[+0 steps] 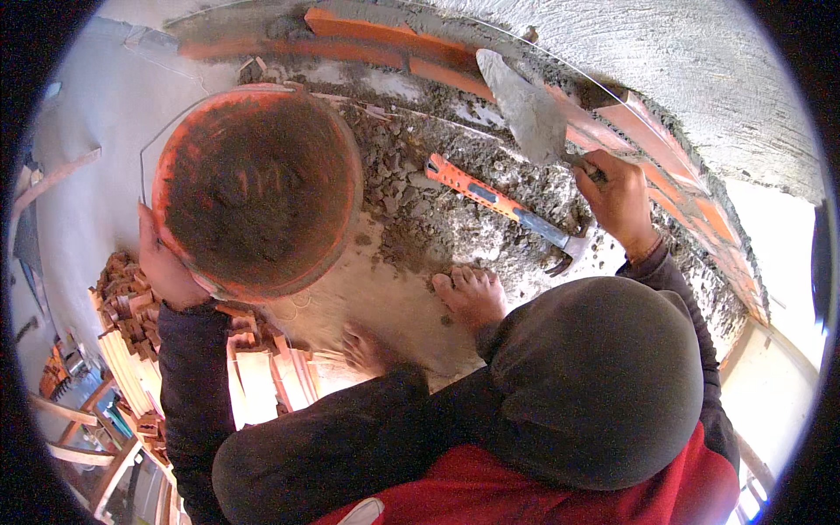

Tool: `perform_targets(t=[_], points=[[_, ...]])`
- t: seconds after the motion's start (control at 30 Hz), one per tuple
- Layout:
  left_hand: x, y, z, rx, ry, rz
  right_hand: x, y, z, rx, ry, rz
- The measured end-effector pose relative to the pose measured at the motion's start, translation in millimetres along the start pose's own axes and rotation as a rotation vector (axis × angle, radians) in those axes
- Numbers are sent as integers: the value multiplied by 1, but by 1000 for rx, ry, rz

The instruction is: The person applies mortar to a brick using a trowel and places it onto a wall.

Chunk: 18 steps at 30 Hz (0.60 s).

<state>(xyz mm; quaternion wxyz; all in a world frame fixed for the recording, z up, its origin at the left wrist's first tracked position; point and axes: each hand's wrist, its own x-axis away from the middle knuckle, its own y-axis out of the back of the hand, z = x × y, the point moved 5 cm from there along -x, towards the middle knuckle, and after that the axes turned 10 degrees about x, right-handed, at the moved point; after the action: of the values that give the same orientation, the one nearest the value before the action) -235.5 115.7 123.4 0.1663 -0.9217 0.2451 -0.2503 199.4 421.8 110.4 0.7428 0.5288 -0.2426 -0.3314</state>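
While the left hand point(171, 271) clasps the left side of the bucket point(328, 232), probably heavy, the right hand point(617, 197) grips the trowel point(529, 109) by its handle, the surest hold, near the brick wall point(376, 33).

From where I stand, the base of the bucket point(353, 197) is concealed by the dark mix point(254, 188). The fingers of the left hand point(171, 271) are partly hidden against the bucket's outer side; the exact grip cannot be determined. The right hand point(619, 199) covers most of the handle of the trowel point(529, 109). The right knee point(604, 385) obscures part of the right sleeve point(672, 273). The left foot point(363, 350) is blurred. The left sleeve point(192, 367) blocks part of the brick stack point(127, 293). The red shirt point(525, 490) is cut off below. Far-left clutter point(57, 372) is too small to identify.
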Motion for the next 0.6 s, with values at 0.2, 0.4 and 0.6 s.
perform_targets(t=[0.2,0.4,0.6], points=[[15,-41,10,116,39,117,6,-10,69,-150,303,70],[17,-59,16,21,52,-5,-29,-76,158,-606,680,322],[26,-57,5,-91,-63,-82,-22,-51,164,-667,636,574]])
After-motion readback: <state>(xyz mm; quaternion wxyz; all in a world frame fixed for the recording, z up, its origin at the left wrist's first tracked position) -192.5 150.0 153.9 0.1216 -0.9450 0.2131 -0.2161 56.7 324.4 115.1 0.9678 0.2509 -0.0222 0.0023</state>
